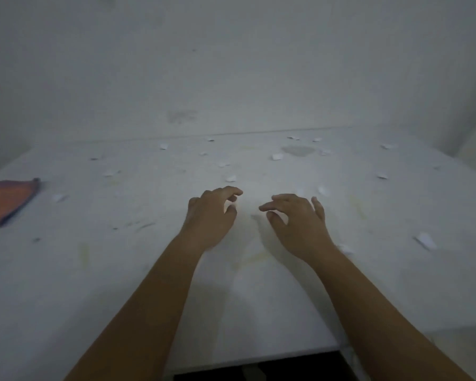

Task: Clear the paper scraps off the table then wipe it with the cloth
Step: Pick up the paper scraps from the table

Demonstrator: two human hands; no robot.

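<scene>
Two bare forearms reach from the near edge over the middle of a white table (66, 270), seen from the head camera. The left hand (210, 213) and the right hand (296, 218) hover side by side with palms down, fingers loosely curled and spread; neither grasps anything that can be made out, though blur hides whether the fingertips touch the surface. This clawed posture probably serves to rake or pinch up loose bits between the hands. The paper scraps (276, 156) lie scattered mostly across the far half of the table, toward the far edge where it meets the wall (231, 64), with a few just beyond the fingertips and one larger scrap (425, 240) near the right edge. The cloth (7, 200), orange with a darker border, lies flat at the left edge, well apart from both hands, apparently set aside until the scraps are gone. Faint yellowish smears mark the surface near the hands, which the later wiping would address. Clearing appears barely begun, since many scraps remain and the cloth is untouched.
</scene>
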